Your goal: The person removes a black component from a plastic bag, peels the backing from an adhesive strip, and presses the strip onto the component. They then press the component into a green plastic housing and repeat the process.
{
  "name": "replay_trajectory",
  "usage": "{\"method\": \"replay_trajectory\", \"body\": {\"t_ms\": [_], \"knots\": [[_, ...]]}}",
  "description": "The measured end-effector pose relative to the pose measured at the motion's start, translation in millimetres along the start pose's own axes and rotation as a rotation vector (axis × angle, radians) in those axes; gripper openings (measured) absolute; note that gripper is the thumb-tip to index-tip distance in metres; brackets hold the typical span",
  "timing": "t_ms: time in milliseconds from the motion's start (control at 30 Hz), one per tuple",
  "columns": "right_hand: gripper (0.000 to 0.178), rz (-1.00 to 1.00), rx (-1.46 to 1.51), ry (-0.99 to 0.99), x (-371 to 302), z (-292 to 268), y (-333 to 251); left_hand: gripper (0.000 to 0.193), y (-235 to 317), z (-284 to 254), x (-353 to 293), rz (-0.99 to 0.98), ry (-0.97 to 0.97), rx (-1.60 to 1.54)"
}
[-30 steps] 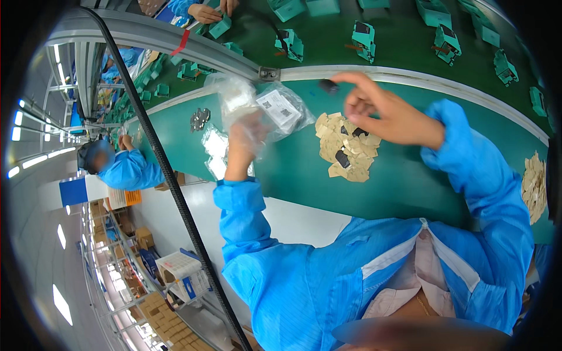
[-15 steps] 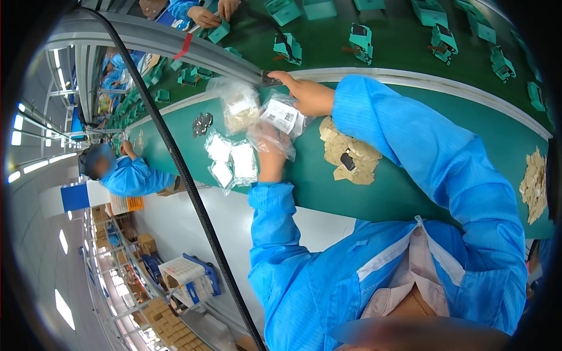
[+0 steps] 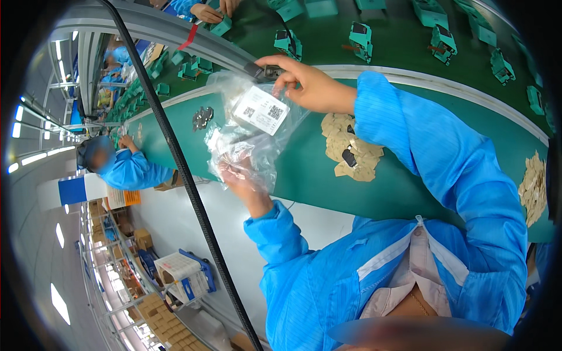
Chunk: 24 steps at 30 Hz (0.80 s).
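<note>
Left fingers point(image 3: 235, 169) grip clear bag point(image 3: 257, 114); right fingers point(image 3: 285, 61), hold unclear, near far edge rail point(image 3: 436, 82).

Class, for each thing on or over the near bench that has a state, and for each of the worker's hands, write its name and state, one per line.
Left hand: partly covered by clear plastic, grip unclear
Right hand: index finger extended, others bent
Clear bag: crumpled; sealed or open, unclear
White label: facing up
Tan pieces: loosely heaped
Black piece: lying on the heap
Dark parts: clustered loosely
</note>
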State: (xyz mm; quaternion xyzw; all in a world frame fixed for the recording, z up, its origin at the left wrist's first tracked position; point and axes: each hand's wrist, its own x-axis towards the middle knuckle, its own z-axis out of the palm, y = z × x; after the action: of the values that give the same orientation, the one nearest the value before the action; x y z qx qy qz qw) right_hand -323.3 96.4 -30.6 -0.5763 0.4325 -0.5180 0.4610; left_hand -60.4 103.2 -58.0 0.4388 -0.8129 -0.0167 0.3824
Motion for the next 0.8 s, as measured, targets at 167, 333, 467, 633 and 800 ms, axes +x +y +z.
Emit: {"method": "replay_trajectory", "body": {"t_ms": [167,333,467,633,800], "knots": [[0.07,-0.08,0.017,0.041,3.9,-3.2,14.9,0.035,-7.8,-48.9,-4.3,-0.496,0.331,-1.033],[0.071,-0.127,0.0,0.04,3.9,1.6,13.6,0.031,-12.9,-81.1,-21.3,-0.56,0.38,-1.142],[0.072,-0.178,0.005,0.057,8.1,12.5,11.0,0.029,-25.8,-97.5,-37.7,-0.548,0.345,-1.26],[0.072,-0.168,0.006,-0.054,12.0,41.5,-8.3,0.019,22.8,-103.9,-11.4,-0.311,0.198,-1.449],[0.071,-0.17,0.035,-0.206,14.5,62.8,-21.4,0.03,-13.2,-95.7,-18.8,-0.482,-0.261,-1.092]]}}
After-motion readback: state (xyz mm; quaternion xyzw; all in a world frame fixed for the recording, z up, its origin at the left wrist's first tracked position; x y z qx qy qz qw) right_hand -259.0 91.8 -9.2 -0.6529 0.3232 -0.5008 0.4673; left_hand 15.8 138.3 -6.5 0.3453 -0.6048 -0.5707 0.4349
